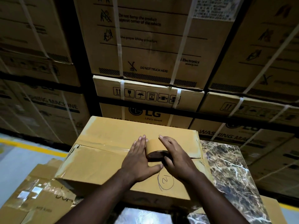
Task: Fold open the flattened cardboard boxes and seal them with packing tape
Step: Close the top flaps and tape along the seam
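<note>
Hands [157, 156] mid-box [100, 160], edges apart.

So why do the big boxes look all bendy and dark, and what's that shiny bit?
In the head view, the wide lens bends the stacked boxes outward; the light is dim, with the corners darkest; glare gleams off clear tape on the flattened cardboard; the printed words on the far left are blurry.

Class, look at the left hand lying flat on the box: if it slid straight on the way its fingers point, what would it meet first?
Probably nothing at first: the left hand would cross bare box top, passing just beside the tape roll, then the far edge.
</note>
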`<action>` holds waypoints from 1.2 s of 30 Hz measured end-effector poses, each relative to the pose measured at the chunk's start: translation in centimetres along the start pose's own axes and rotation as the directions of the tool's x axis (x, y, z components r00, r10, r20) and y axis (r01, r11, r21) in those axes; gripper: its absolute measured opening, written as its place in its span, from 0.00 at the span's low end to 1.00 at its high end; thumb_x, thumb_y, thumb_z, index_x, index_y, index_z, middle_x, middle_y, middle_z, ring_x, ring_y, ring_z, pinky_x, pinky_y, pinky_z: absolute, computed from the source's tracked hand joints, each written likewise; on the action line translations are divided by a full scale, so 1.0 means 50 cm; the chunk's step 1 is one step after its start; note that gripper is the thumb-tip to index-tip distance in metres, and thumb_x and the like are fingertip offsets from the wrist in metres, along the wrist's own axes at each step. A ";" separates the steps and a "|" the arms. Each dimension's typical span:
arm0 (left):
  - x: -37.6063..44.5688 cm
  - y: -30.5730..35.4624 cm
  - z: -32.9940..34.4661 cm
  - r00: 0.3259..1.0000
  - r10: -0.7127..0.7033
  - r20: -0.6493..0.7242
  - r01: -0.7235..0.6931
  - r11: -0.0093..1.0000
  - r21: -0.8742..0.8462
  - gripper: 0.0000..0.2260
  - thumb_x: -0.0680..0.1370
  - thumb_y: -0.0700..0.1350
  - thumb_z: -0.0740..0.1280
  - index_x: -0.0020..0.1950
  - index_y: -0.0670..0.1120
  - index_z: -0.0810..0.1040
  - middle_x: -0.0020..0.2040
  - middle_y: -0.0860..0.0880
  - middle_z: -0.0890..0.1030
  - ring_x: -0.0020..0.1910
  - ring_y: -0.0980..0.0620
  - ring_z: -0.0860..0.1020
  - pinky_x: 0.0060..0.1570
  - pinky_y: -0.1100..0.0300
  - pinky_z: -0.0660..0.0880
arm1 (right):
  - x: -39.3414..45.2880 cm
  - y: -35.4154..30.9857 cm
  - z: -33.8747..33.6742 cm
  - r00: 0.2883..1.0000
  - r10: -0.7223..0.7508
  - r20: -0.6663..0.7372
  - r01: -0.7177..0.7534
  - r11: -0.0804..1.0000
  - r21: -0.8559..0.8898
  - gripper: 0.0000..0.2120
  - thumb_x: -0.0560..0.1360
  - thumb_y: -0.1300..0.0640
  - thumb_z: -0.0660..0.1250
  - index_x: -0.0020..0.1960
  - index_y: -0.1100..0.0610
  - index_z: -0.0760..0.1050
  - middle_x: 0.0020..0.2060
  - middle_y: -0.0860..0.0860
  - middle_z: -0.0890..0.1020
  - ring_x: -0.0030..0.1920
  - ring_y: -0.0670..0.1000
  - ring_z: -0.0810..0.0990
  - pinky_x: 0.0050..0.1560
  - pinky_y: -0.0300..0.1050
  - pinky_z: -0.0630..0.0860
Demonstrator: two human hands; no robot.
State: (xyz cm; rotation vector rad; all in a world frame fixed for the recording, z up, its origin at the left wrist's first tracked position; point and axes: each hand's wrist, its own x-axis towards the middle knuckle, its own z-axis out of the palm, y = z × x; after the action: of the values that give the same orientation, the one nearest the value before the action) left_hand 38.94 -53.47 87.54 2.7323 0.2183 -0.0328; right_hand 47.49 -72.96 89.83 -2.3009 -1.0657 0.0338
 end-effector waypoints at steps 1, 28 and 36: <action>0.000 0.007 0.002 1.000 -0.012 -0.008 0.012 1.000 -0.007 0.53 0.73 0.78 0.55 0.83 0.50 0.32 0.81 0.56 0.30 0.79 0.57 0.30 0.79 0.56 0.36 | 0.000 0.002 0.001 1.000 -0.019 -0.001 0.019 1.000 0.000 0.40 0.82 0.58 0.65 0.82 0.32 0.47 0.75 0.44 0.65 0.68 0.45 0.69 0.63 0.44 0.75; 0.025 0.159 0.061 0.988 -0.147 -0.042 0.151 0.982 0.116 0.47 0.77 0.75 0.53 0.85 0.49 0.40 0.84 0.52 0.36 0.82 0.53 0.36 0.81 0.53 0.39 | -0.067 0.190 -0.111 0.993 0.018 -0.115 0.005 0.980 0.199 0.30 0.76 0.60 0.72 0.73 0.41 0.66 0.62 0.42 0.72 0.60 0.47 0.75 0.50 0.32 0.69; 0.026 0.190 0.078 0.996 -0.069 -0.059 0.075 0.991 0.115 0.43 0.78 0.73 0.52 0.85 0.53 0.42 0.84 0.56 0.39 0.82 0.57 0.38 0.81 0.53 0.40 | -0.093 0.215 -0.165 0.984 0.080 -0.159 -0.036 0.964 0.264 0.29 0.72 0.55 0.76 0.69 0.42 0.68 0.61 0.43 0.78 0.57 0.47 0.79 0.53 0.47 0.78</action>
State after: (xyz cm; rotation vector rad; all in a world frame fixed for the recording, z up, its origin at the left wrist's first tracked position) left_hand 41.73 -63.44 87.58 2.8430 0.3409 0.0102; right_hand 53.88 -85.76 89.93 -2.0574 -0.8530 0.0021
